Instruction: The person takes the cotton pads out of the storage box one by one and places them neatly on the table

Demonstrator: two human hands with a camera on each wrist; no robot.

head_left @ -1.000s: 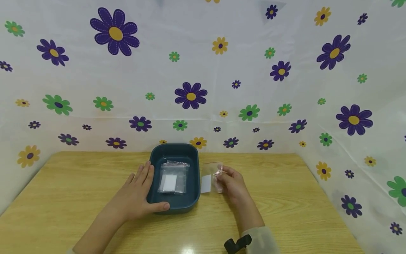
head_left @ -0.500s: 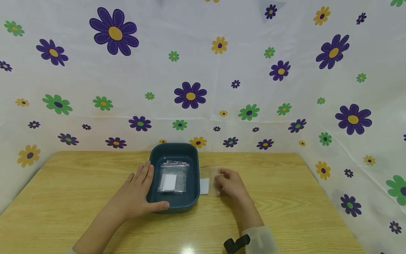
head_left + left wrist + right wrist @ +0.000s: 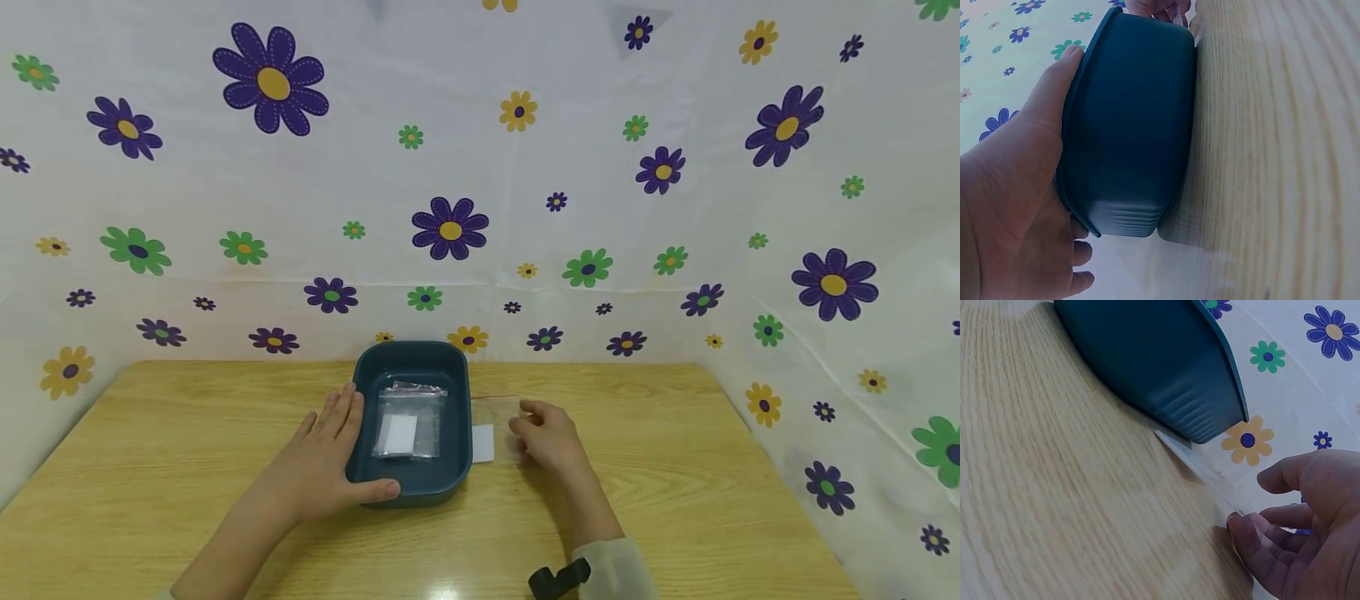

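Observation:
My left hand point(image 3: 330, 458) lies spread along the left side of a dark teal plastic box point(image 3: 366, 477), fingers on its far-left rim and thumb over the near rim. In the left wrist view the palm faces the box's side wall point(image 3: 1132, 119). Right of the box, my right hand point(image 3: 551, 433) pinches the right edge of a clear zip-lock bag point(image 3: 498, 410) with a red seal line and a white card point(image 3: 483, 443) in it. The right wrist view shows the bag point(image 3: 1200, 470) slanting from the box's foot to the fingertips. Its left part is hidden behind the box.
Several more clear zip-lock bags point(image 3: 427, 433) with a white card lie stacked inside the box. The box stands on a wood-grain table point(image 3: 675, 475). A white cloth point(image 3: 480, 158) with flowers hangs behind it. A black mount point(image 3: 558, 579) is on the right sleeve.
The zip-lock bag at the right has come down flatter and slid slightly left, its crumpled edge smoothed out. My right hand has shifted a little with it. The left hand and box stayed still.

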